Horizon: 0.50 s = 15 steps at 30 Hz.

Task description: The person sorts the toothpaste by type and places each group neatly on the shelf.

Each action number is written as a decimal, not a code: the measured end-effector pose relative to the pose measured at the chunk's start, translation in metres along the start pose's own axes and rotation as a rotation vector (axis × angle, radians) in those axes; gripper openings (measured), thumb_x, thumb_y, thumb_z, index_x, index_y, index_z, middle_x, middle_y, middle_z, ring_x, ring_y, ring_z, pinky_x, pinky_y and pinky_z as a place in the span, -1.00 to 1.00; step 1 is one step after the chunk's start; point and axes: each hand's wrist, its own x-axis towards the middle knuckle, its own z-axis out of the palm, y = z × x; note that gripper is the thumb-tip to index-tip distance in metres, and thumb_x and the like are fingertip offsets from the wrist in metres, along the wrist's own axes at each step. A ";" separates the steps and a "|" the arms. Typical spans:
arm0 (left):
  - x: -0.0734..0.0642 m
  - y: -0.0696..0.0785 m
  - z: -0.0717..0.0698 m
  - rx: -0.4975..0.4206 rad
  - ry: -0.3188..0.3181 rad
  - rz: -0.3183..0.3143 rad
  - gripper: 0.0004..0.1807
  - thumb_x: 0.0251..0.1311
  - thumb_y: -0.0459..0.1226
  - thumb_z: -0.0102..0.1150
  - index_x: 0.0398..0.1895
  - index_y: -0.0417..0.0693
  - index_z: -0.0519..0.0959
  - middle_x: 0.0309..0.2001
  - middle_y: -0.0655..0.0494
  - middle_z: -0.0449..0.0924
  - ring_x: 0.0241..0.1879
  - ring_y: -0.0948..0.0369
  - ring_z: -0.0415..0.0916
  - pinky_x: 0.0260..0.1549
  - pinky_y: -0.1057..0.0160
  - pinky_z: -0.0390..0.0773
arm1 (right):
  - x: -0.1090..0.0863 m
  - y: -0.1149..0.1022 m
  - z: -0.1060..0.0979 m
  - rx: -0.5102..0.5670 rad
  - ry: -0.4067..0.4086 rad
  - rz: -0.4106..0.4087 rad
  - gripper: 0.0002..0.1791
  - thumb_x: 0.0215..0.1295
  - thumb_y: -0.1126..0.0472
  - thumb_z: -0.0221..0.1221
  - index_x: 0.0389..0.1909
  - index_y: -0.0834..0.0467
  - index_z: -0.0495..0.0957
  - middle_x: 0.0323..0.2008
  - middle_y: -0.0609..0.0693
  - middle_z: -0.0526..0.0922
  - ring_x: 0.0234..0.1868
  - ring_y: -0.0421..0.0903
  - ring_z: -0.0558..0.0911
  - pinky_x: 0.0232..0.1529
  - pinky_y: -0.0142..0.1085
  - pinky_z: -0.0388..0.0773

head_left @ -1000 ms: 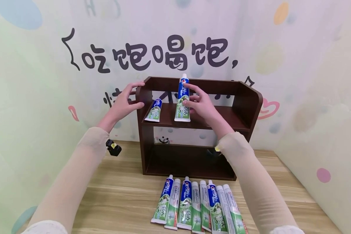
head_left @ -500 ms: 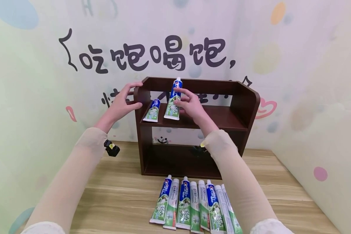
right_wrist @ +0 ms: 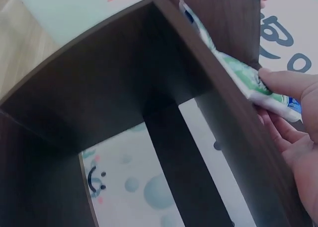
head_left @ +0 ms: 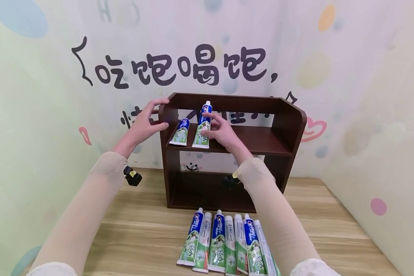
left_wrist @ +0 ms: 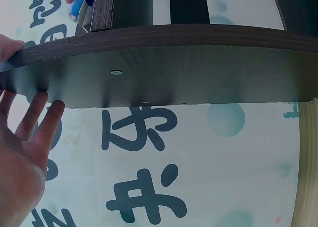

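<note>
On the upper shelf (head_left: 258,138), open room runs from the right hand (head_left: 222,133) to the right side panel (head_left: 289,124) — reachable from the front. Leftward, the gripped Crest tube (head_left: 202,129) and a second Crest tube (head_left: 180,133) leave only a slim gap, and the left side panel (head_left: 172,168) closes that end. Below, the right forearm (head_left: 274,203) crosses before the open lower compartment (head_left: 196,189).

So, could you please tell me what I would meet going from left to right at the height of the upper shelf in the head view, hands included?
Left hand → free toothpaste tube → held toothpaste tube → right hand → shelf's right side panel.
</note>
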 end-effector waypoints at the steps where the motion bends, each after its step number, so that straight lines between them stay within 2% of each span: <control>1: 0.000 0.000 0.000 0.001 0.002 0.001 -0.31 0.22 -0.40 0.19 0.43 -0.06 0.23 0.55 0.01 0.10 0.37 -0.15 0.26 0.23 -0.21 0.48 | 0.000 0.001 0.000 -0.004 -0.009 -0.001 -0.30 0.26 0.23 0.30 0.38 -0.29 0.33 0.27 0.14 0.48 0.19 0.07 0.57 0.21 -0.11 0.58; 8: 0.004 -0.002 0.000 0.018 0.012 0.006 -0.30 0.21 -0.40 0.19 0.43 -0.05 0.23 0.55 0.02 0.10 0.36 -0.15 0.27 0.22 -0.20 0.48 | 0.000 0.001 0.000 -0.048 -0.034 0.008 -0.15 0.27 0.23 0.29 0.50 -0.23 0.13 0.29 0.21 0.43 0.25 0.12 0.54 0.30 -0.06 0.51; 15: 0.013 -0.031 0.001 0.021 0.020 0.009 -0.28 0.21 -0.37 0.24 0.43 0.16 0.25 0.55 0.21 0.10 0.37 -0.10 0.28 0.22 -0.17 0.49 | -0.001 0.000 0.001 -0.158 -0.053 0.065 -0.16 0.30 0.13 0.27 0.51 -0.22 0.07 0.30 0.19 0.41 0.24 0.09 0.50 0.35 -0.04 0.45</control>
